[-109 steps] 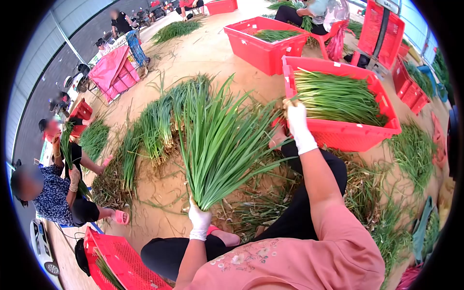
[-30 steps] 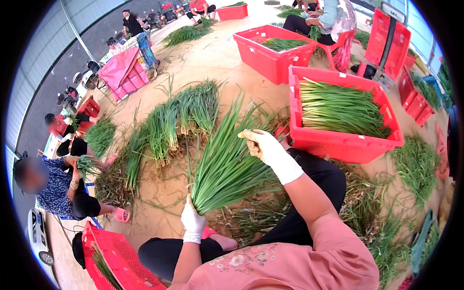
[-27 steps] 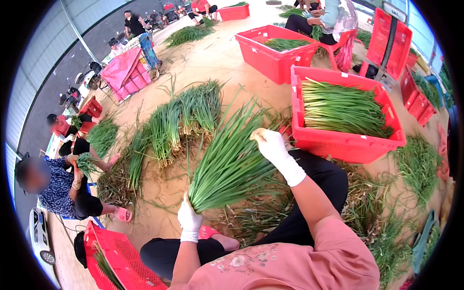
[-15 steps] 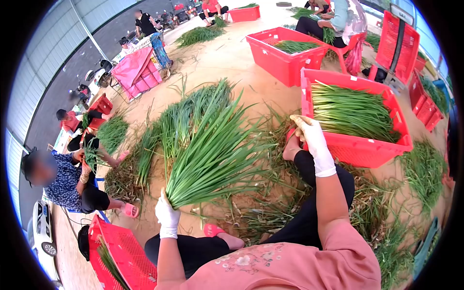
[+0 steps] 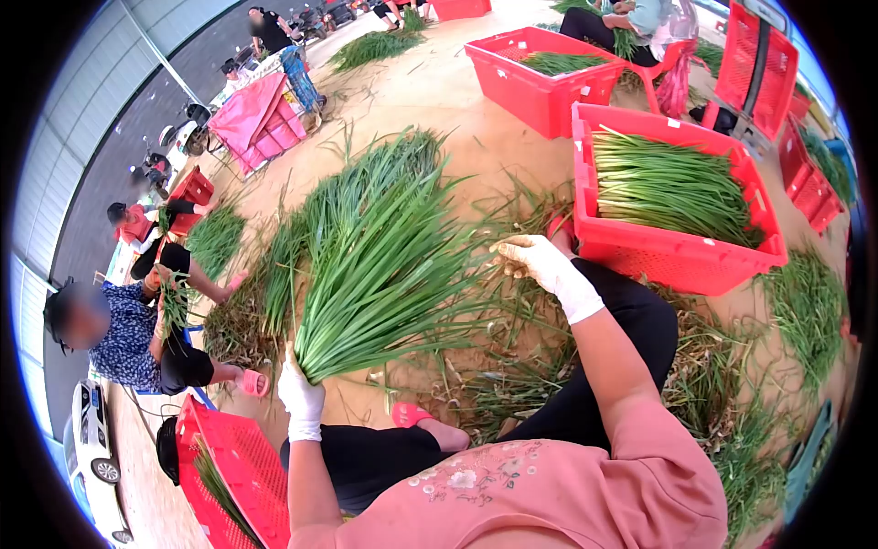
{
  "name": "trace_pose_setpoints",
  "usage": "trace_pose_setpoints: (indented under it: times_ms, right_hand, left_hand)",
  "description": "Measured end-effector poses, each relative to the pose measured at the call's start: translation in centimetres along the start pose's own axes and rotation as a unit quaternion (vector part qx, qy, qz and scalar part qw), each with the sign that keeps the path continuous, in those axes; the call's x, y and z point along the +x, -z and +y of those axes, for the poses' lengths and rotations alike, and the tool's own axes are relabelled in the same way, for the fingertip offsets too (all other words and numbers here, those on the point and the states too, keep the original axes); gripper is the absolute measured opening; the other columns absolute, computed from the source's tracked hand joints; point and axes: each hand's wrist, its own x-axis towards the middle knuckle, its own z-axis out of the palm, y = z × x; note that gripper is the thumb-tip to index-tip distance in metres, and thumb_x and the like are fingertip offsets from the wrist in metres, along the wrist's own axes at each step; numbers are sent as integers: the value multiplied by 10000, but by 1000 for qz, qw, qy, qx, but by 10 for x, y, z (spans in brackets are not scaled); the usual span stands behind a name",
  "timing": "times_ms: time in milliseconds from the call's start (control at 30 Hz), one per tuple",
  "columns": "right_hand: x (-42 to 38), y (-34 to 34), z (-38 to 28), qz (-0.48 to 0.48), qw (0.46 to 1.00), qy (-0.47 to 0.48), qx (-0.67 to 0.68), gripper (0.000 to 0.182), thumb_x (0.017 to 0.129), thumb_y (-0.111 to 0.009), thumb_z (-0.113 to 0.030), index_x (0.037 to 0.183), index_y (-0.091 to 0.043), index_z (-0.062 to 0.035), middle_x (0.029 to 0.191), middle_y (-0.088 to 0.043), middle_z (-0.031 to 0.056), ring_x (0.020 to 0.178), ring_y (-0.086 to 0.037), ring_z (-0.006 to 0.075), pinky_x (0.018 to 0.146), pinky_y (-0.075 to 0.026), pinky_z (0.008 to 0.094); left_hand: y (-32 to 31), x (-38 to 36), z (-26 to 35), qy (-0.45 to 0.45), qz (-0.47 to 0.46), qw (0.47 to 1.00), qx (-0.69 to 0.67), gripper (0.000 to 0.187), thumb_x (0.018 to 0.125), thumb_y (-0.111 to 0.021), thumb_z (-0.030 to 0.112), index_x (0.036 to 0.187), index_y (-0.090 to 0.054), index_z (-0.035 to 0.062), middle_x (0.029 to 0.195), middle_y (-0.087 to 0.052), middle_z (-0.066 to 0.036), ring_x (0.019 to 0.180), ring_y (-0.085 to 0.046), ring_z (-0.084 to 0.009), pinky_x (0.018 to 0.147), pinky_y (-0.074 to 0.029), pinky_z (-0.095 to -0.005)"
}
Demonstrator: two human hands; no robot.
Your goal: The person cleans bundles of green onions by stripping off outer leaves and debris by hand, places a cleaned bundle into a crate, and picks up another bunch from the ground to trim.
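Observation:
A large fanned bunch of long green stalks (image 5: 380, 284) is gripped at its narrow base by my left hand (image 5: 300, 398), in a white glove. My right hand (image 5: 540, 267), also gloved in white, is at the right of the bunch's leaves, its fingers bent and close together; whether something small is between them is too small to tell. Behind the bunch lies a pile of similar stalks (image 5: 393, 169) on the floor. To the right, a red crate (image 5: 677, 261) holds neatly laid stalks (image 5: 672, 188).
Another red crate (image 5: 521, 96) stands beyond. At the lower left is a red crate (image 5: 242, 448) with a few stalks. A co-worker (image 5: 128, 329) sits at the left holding greens. Dry leaf scraps (image 5: 709, 375) and loose stalks (image 5: 805, 306) lie on the floor.
My right hand has moved left and slightly down, from beside the crate toward the bunch. My left hand has shifted slightly left with the bunch, which stands a bit more upright.

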Motion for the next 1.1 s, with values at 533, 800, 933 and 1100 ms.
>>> trace_pose_setpoints:
  times_ms: [533, 800, 933, 1100]
  right_hand:
    - [-29, -16, -26, -290, 942, -61, -161, 394, 817, -614, -330, 1070, -582, -30, 925, -635, 55, 778, -566, 92, 641, -437, 213]
    - [-11, -147, 104, -287, 927, -105, 218, 819, 703, -754, -255, 1337, -282, -38, 1264, -428, 121, 1140, -443, 211, 917, -407, 351]
    - [-20, -149, 96, -222, 927, -154, 260, 537, 649, -754, -89, 1121, -501, -54, 993, -566, 48, 926, -545, 172, 805, -454, 326]
    - [-28, -137, 112, -172, 957, -125, 197, 440, 627, -726, -34, 1036, -566, -22, 926, -607, 59, 838, -579, 163, 763, -471, 306]
  left_hand:
    - [5, 12, 38, 195, -140, 916, -323, 503, 581, -592, -50, 1075, -501, -23, 818, -614, -106, 707, -592, -208, 638, -466, -295]
    - [-29, -19, 142, 288, -280, 741, -538, 392, 583, -666, -33, 954, -540, -27, 790, -596, -71, 683, -592, -178, 624, -499, -298]
    - [-59, -53, 165, 270, -328, 741, -520, 446, 596, -715, 60, 1000, -538, -10, 907, -606, -59, 775, -589, -155, 727, -483, -287]
    - [-66, -56, 167, 249, -429, 630, -597, 629, 668, -775, 223, 1168, -468, -1, 1081, -561, -77, 986, -533, -164, 865, -427, -303]
